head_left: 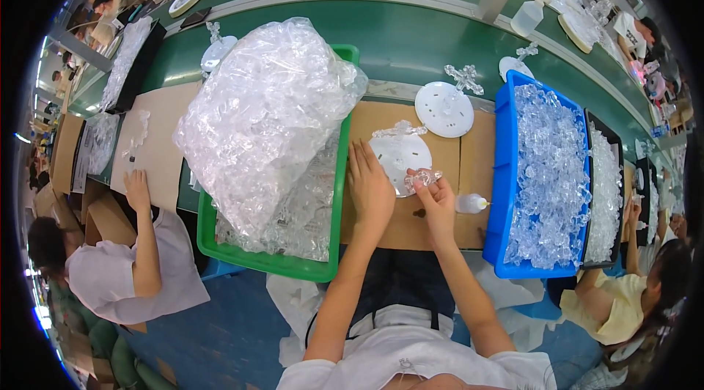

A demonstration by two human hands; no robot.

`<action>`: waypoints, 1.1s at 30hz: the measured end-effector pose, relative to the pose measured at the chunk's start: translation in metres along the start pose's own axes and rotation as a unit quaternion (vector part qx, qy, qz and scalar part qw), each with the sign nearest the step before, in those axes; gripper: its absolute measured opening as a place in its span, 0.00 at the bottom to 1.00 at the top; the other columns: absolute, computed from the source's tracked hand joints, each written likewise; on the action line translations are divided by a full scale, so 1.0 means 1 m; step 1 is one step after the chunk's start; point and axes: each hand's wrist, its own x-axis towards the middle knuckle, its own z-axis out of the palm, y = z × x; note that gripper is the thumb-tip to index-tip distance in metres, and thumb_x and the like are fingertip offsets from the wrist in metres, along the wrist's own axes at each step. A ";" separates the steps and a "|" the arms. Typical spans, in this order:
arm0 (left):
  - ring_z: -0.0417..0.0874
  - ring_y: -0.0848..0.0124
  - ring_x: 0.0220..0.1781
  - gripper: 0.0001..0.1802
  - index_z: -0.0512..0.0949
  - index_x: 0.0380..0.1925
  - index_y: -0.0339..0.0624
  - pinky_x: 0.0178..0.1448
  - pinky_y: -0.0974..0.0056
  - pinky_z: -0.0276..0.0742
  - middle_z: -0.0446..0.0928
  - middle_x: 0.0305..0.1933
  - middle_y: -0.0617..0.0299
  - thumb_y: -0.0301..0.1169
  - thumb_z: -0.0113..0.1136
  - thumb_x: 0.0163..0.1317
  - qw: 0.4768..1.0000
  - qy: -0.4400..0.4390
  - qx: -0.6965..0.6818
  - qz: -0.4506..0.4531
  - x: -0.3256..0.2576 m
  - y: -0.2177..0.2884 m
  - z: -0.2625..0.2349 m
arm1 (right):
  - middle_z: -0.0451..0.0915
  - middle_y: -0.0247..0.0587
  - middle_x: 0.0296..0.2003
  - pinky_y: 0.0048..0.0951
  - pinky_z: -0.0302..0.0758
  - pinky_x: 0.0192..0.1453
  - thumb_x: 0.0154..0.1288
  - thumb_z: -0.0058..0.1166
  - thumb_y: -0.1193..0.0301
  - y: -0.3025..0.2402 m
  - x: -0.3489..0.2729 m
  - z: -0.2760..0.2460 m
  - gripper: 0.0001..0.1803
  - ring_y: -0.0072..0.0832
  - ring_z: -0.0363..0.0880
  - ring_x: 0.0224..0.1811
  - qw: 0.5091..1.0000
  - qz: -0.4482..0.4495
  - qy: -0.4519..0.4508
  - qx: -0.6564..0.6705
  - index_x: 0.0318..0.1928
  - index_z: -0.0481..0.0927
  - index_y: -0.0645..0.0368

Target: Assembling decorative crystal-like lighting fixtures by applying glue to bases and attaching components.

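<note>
My left hand (370,188) lies with its fingers stretched out between the green bin (340,225) and a white round disc (400,153); it is open. In my right hand (438,208), a clear plastic piece (423,178) is pinched between thumb and fingers over the disc's near right edge. Another clear branched piece (400,129) rests at the disc's far edge. Farther right is a second white disc (440,113) with a clear branched piece (465,79) on it. A small white squeeze bottle (471,204) lies beside my right hand.
A large bag of clear parts (268,111) leans over the green bin. At right stand a blue bin (501,192) and a black bin (614,240) of clear pieces. Cardboard (480,163) covers the bench; a green conveyor (411,38) runs behind. A person (139,258) works at left.
</note>
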 end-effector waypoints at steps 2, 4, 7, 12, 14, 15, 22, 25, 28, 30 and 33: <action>0.60 0.44 0.63 0.32 0.57 0.60 0.29 0.67 0.50 0.55 0.62 0.60 0.37 0.19 0.53 0.54 0.995 -0.015 0.102 0.021 0.004 -0.006 0.011 | 0.80 0.38 0.43 0.15 0.69 0.40 0.63 0.55 0.71 0.006 0.006 0.002 0.17 0.18 0.76 0.43 1.000 -0.017 -0.003 -0.008 0.51 0.71 0.64; 0.62 0.47 0.63 0.32 0.58 0.60 0.29 0.66 0.51 0.56 0.63 0.60 0.39 0.18 0.54 0.53 0.999 -0.033 0.035 -0.010 0.002 -0.001 0.010 | 0.80 0.37 0.42 0.15 0.69 0.40 0.62 0.56 0.71 0.017 0.013 -0.008 0.16 0.18 0.76 0.43 0.999 -0.037 0.007 -0.017 0.49 0.73 0.64; 0.68 0.55 0.60 0.31 0.61 0.58 0.29 0.63 0.55 0.62 0.66 0.58 0.44 0.16 0.55 0.52 0.982 -0.029 -0.164 -0.092 -0.007 -0.014 0.009 | 0.79 0.36 0.41 0.17 0.70 0.42 0.61 0.57 0.72 0.023 0.013 -0.013 0.15 0.18 0.76 0.43 0.967 -0.060 0.025 -0.247 0.47 0.74 0.65; 0.77 0.70 0.50 0.21 0.69 0.52 0.28 0.53 0.68 0.72 0.75 0.49 0.56 0.16 0.56 0.56 0.724 -0.080 -0.607 -0.317 -0.034 0.009 -0.032 | 0.79 0.36 0.41 0.18 0.71 0.42 0.59 0.59 0.74 0.003 -0.007 -0.015 0.17 0.19 0.76 0.41 0.996 -0.068 0.043 -0.024 0.48 0.73 0.64; 0.76 0.70 0.51 0.22 0.68 0.53 0.27 0.55 0.67 0.72 0.75 0.51 0.55 0.16 0.56 0.56 0.727 -0.060 -0.610 -0.311 -0.047 0.021 -0.046 | 0.79 0.37 0.42 0.19 0.72 0.44 0.58 0.59 0.75 -0.011 -0.020 -0.010 0.18 0.20 0.77 0.41 0.999 -0.030 0.026 0.019 0.49 0.73 0.64; 0.76 0.69 0.52 0.23 0.68 0.54 0.27 0.56 0.67 0.72 0.74 0.53 0.53 0.15 0.56 0.56 0.729 -0.042 -0.614 -0.298 -0.051 0.029 -0.052 | 0.79 0.38 0.42 0.21 0.73 0.46 0.58 0.59 0.77 -0.017 -0.026 -0.009 0.19 0.21 0.77 0.42 0.998 0.002 0.011 0.063 0.50 0.72 0.64; 0.78 0.73 0.48 0.22 0.67 0.56 0.27 0.52 0.70 0.75 0.75 0.51 0.56 0.17 0.55 0.59 0.765 -0.030 -0.592 -0.251 -0.075 0.060 -0.069 | 0.79 0.40 0.41 0.24 0.73 0.49 0.56 0.59 0.81 -0.034 -0.051 0.002 0.20 0.23 0.77 0.45 0.997 -0.042 0.016 0.055 0.49 0.71 0.64; 0.78 0.76 0.44 0.21 0.70 0.54 0.28 0.47 0.73 0.76 0.77 0.48 0.59 0.18 0.56 0.59 0.793 -0.024 -0.562 -0.236 -0.079 0.061 -0.073 | 0.79 0.42 0.41 0.23 0.74 0.48 0.55 0.60 0.82 -0.040 -0.056 -0.001 0.20 0.23 0.78 0.44 0.999 -0.053 0.005 0.009 0.48 0.71 0.65; 0.78 0.78 0.40 0.20 0.72 0.53 0.30 0.42 0.74 0.76 0.78 0.46 0.60 0.18 0.56 0.59 0.822 -0.023 -0.529 -0.210 -0.081 0.059 -0.074 | 0.79 0.42 0.40 0.23 0.75 0.48 0.54 0.61 0.83 -0.048 -0.058 0.000 0.20 0.24 0.79 0.42 0.998 -0.052 -0.003 -0.031 0.47 0.71 0.65; 0.78 0.79 0.38 0.20 0.72 0.52 0.30 0.40 0.75 0.75 0.78 0.45 0.60 0.17 0.56 0.58 0.833 -0.022 -0.517 -0.195 -0.082 0.058 -0.073 | 0.79 0.42 0.40 0.22 0.76 0.47 0.53 0.61 0.83 -0.051 -0.058 0.000 0.20 0.24 0.79 0.42 0.998 -0.049 -0.010 -0.044 0.47 0.71 0.65; 0.78 0.79 0.36 0.20 0.73 0.52 0.30 0.39 0.75 0.75 0.79 0.44 0.59 0.17 0.57 0.58 0.837 -0.009 -0.516 -0.181 -0.083 0.058 -0.071 | 0.79 0.42 0.39 0.24 0.77 0.47 0.52 0.61 0.83 -0.051 -0.058 -0.003 0.20 0.24 0.79 0.42 0.993 -0.082 -0.022 -0.080 0.46 0.71 0.65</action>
